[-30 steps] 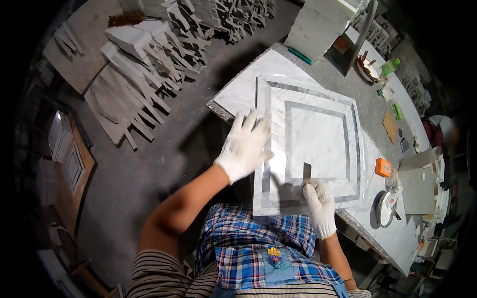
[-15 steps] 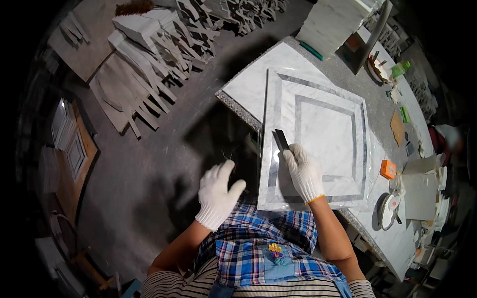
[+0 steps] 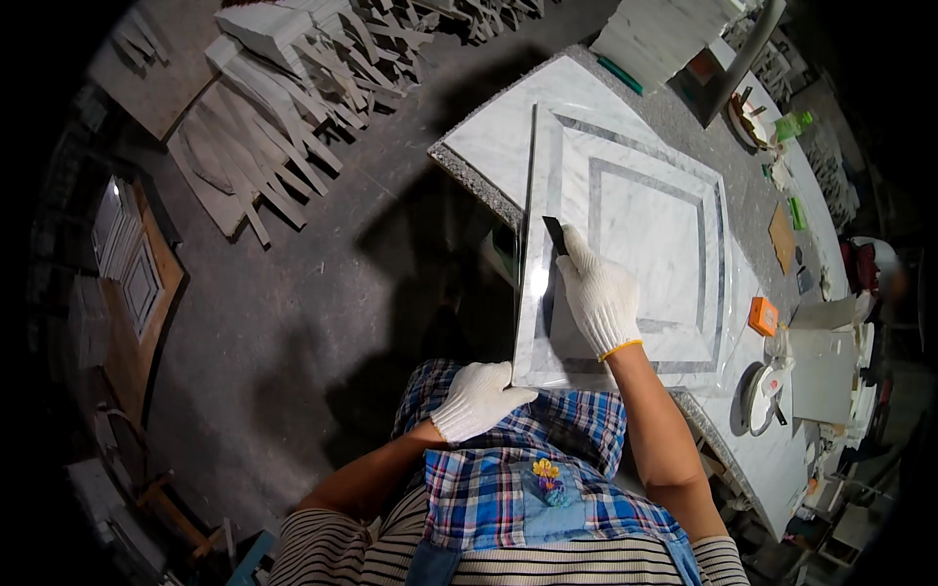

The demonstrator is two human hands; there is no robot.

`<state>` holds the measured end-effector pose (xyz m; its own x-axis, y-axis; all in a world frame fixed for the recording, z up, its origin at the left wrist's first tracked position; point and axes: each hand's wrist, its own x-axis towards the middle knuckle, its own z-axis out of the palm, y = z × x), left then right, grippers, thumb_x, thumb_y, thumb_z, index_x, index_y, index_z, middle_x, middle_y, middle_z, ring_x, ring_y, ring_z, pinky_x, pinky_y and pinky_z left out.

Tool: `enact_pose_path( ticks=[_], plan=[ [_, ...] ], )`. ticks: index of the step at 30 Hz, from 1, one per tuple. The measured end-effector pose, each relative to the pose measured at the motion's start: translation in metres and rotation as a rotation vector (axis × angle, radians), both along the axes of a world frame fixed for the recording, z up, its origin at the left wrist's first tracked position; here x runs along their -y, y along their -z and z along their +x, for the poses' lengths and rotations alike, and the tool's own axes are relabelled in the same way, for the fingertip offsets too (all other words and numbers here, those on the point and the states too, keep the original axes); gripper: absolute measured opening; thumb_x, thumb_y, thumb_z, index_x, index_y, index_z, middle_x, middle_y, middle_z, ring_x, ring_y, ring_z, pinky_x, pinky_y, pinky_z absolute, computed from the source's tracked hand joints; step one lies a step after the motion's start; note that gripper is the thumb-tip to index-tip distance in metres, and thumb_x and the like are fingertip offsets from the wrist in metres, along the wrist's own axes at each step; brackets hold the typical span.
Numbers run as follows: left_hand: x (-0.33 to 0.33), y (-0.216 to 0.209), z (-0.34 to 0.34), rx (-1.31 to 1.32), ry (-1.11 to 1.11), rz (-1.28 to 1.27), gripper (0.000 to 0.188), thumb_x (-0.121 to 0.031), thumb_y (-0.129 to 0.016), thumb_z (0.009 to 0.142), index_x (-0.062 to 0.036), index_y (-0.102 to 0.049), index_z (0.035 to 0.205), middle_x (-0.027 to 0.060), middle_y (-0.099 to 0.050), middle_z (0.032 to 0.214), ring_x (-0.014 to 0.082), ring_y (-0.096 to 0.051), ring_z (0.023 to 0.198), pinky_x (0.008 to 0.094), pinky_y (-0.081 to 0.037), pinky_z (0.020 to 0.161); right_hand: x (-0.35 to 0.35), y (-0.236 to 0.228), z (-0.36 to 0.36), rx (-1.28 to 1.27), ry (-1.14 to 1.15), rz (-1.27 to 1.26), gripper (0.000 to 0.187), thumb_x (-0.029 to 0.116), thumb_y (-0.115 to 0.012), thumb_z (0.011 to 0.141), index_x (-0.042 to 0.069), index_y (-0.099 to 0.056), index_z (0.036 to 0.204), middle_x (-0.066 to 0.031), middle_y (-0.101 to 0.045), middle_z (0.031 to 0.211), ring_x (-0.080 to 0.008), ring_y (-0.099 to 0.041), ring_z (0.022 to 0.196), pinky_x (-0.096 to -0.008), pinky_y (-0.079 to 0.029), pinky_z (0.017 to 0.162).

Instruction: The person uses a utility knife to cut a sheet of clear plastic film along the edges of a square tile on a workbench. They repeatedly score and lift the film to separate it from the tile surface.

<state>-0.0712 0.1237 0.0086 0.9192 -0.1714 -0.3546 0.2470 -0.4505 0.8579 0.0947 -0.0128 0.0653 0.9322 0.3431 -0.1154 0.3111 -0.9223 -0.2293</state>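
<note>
A square white marble panel (image 3: 645,230) with grey inlaid bands lies tilted on top of a larger white slab (image 3: 547,117) on the worktable. Its left and near edges overhang the slab. My right hand (image 3: 600,298), in a white knitted glove, is closed around a flat dark scraper blade (image 3: 555,235), with the blade's tip over the panel's left border. At the panel's near left corner, my gloved left hand (image 3: 481,400) grips the edge, thumb along the near side. Its fingertips are partly hidden by the corner.
On the table's right stand an orange box (image 3: 763,316), a round white dish (image 3: 762,400) and a bowl (image 3: 749,122) with tools. A marble block (image 3: 655,44) rises at the back. Thin stone strips (image 3: 269,161) are piled on the floor at left, near a wooden board (image 3: 161,293) bearing tiles.
My left hand has moved from the open air beside the panel down and right onto its near left corner. The right hand, still holding the blade, has shifted slightly up the panel's left border.
</note>
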Motion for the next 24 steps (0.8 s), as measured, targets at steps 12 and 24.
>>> enact_pose_path(
  ticks=[12,24],
  plan=[
    [0.006,0.004,-0.004,0.073,-0.033,0.111,0.045,-0.042,-0.077,0.084,0.0029,-0.071,0.081,0.0216,-0.069,0.075,0.0355,-0.069,0.068,0.0417,-0.053,0.062,0.003,-0.001,-0.006,0.028,-0.054,0.011,0.041,0.032,-0.06,0.096,0.023,-0.063,0.135,-0.0177,-0.07,0.081,-0.0365,-0.069,0.076,-0.0451,-0.053,0.068],
    [0.008,0.009,-0.007,0.095,-0.062,0.107,0.044,-0.045,-0.076,0.084,-0.001,-0.075,0.09,0.0197,-0.07,0.076,0.0348,-0.07,0.069,0.0414,-0.055,0.065,-0.002,0.0,-0.003,-0.03,0.026,0.043,0.042,0.031,-0.061,0.095,0.023,-0.062,0.137,-0.0207,-0.071,0.091,-0.0372,-0.07,0.085,-0.0433,-0.054,0.074]
  ],
)
